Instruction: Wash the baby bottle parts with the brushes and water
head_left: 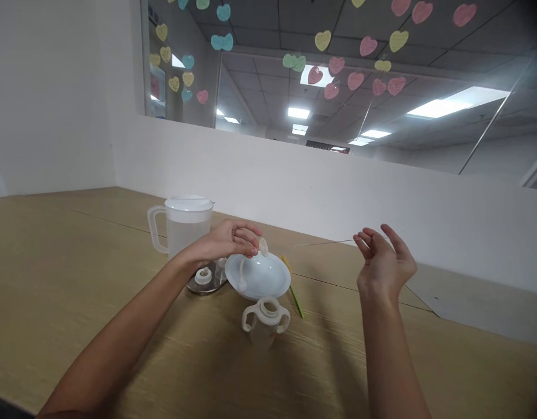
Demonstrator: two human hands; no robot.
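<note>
"Clear spout piece (263, 247): where?"

"Pinched in the nearly closed fingers of the left hand (230, 238), at the 12 o'clock side of the white bowl (268, 278). 2-handled cup (262, 331) at 6 o'clock from there."

"And in the right hand (384, 269)?"

"Thin rod (324, 242), held in partly curled fingers, pointing to 9 o'clock above the surface (85, 279)."

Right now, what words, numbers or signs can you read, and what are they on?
There are none I can read.
Heart-shaped notes on the glass: some seem to have faint writing, but it's too small and blurred.
Jug, bowl and two-handled cup: I can't see any words or numbers on them.
</note>
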